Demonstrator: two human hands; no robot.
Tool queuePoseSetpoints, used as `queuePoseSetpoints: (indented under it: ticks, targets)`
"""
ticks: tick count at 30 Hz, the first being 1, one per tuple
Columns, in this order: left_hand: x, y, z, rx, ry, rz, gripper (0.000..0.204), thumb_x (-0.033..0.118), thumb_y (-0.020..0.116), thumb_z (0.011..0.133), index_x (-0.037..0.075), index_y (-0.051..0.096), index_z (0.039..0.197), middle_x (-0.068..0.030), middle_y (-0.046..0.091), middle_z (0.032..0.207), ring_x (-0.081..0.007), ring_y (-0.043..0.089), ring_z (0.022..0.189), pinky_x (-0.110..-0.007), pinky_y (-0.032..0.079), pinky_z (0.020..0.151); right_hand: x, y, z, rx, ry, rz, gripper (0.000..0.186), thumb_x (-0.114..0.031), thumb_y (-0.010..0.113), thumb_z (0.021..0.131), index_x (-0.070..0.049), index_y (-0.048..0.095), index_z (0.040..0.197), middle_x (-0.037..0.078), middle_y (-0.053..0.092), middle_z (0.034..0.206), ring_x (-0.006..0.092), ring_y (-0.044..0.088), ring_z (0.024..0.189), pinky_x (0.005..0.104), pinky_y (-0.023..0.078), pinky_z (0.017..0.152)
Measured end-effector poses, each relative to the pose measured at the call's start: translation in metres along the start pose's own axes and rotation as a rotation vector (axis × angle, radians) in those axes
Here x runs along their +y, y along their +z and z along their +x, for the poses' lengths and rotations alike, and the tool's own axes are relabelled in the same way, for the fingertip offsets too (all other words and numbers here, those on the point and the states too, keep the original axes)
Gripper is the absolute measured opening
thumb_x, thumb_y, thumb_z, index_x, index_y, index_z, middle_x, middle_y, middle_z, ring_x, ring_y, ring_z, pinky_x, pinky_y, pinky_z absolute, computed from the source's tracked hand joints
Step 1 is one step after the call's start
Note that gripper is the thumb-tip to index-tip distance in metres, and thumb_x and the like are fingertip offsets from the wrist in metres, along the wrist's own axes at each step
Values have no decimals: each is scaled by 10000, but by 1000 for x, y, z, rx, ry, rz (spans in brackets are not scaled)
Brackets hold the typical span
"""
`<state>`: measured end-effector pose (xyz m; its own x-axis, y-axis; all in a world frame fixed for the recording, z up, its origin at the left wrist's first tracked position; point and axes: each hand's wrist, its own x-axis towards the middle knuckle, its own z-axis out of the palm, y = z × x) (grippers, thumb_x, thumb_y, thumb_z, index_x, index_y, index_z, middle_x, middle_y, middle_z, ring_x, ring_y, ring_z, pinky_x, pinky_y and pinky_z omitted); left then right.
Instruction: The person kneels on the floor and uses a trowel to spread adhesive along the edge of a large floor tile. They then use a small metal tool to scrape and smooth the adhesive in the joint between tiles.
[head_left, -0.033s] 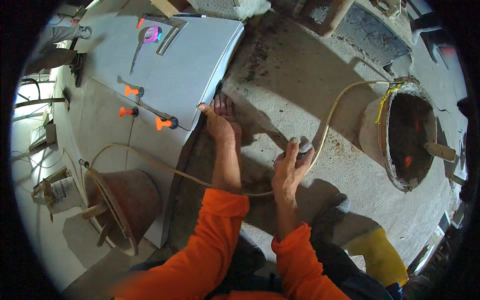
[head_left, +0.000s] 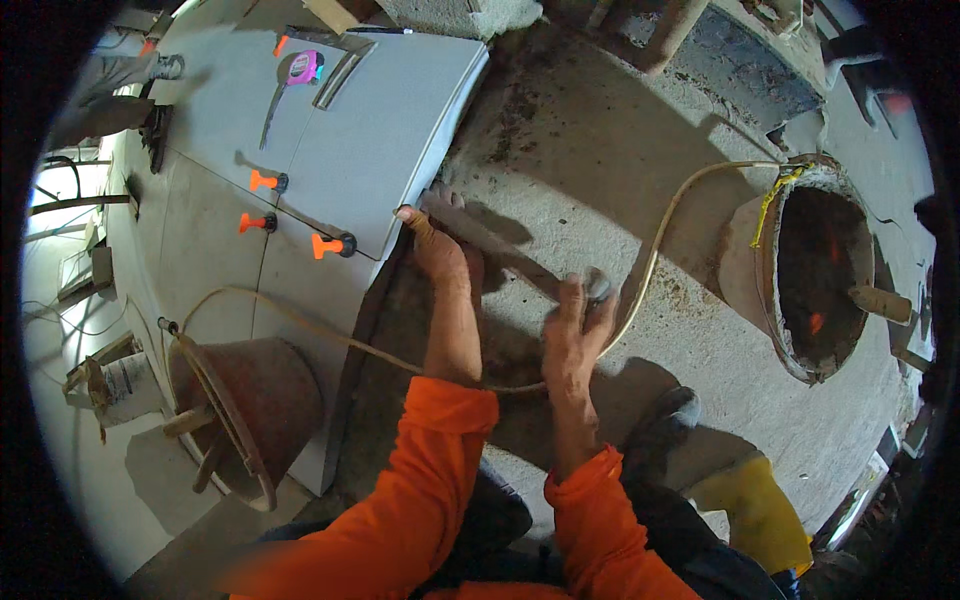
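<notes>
My left hand [head_left: 440, 250] grips the near right edge of a large light-grey tile [head_left: 350, 140], its thumb on top and its fingers down at the side. Closed round a long, dusty grey-brown tool [head_left: 505, 250], my right hand [head_left: 575, 335] is to the right of the tile. The tool reaches toward the tile's edge beside my left fingers; its exact kind is unclear. A rounded grey end shows by my right fingertips. Orange levelling clips [head_left: 330, 246] with black bases stand along the tile joints.
A pink tape measure [head_left: 303, 68] lies on the tile. A mortar bucket [head_left: 745, 240] with a wooden handle stands right, another bucket [head_left: 270, 400] tips over at lower left. A pale hose [head_left: 665, 225] crosses the rough concrete floor. Someone's legs [head_left: 105, 115] show at far left.
My right hand has turned and shifted slightly left, swinging the tool so its length now shows, reaching toward the tile's edge. My left hand stays in place, its fingers slightly changed.
</notes>
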<state>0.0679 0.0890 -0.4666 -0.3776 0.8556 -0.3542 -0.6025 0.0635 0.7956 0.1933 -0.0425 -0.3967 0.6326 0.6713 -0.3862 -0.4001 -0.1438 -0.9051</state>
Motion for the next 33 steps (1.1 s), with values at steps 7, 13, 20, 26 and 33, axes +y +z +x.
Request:
queuePoseSetpoints:
  ticks: [7, 13, 20, 26, 33]
  targets:
    - [5, -12, -11, 139, -1, -100, 962, 713, 468, 899, -96, 398, 1416, -199, 537, 1388, -304, 524, 1277, -422, 398, 1112, -4, 3, 2, 7, 194, 141, 322, -279, 667, 966, -110, 504, 1185, -34, 488, 769, 38, 344, 523, 229, 263, 436]
    - [3, -26, -16, 215, 45, -109, 972, 690, 539, 874, -89, 359, 1425, -210, 484, 1445, -326, 491, 1313, -454, 409, 1109, 2, -8, -1, 91, 192, 80, 395, -302, 665, 959, -90, 501, 1249, -13, 498, 816, 55, 377, 556, 229, 297, 452]
    - [2, -35, -14, 161, -48, -177, 944, 667, 574, 872, -55, 358, 1440, -173, 501, 1418, -304, 498, 1302, -448, 432, 1069, 14, -12, -13, 13, 136, 12, 412, -295, 635, 972, -51, 492, 1271, 29, 536, 889, 104, 462, 641, 258, 372, 509]
    - [5, -43, -11, 106, -82, -111, 955, 700, 530, 879, 67, 240, 1532, -164, 428, 1482, -283, 472, 1322, -427, 383, 1133, 2, -7, -21, -60, 214, -44, 413, -286, 628, 994, -59, 461, 1297, 7, 548, 877, 61, 464, 661, 243, 376, 525]
    - [3, -36, -13, 167, 4, -114, 920, 720, 534, 852, -27, 455, 1383, -154, 557, 1373, -270, 540, 1254, -408, 435, 1058, 3, -2, -22, 3, 213, 19, 429, -290, 625, 997, -33, 451, 1293, 25, 527, 894, 59, 424, 623, 238, 333, 490]
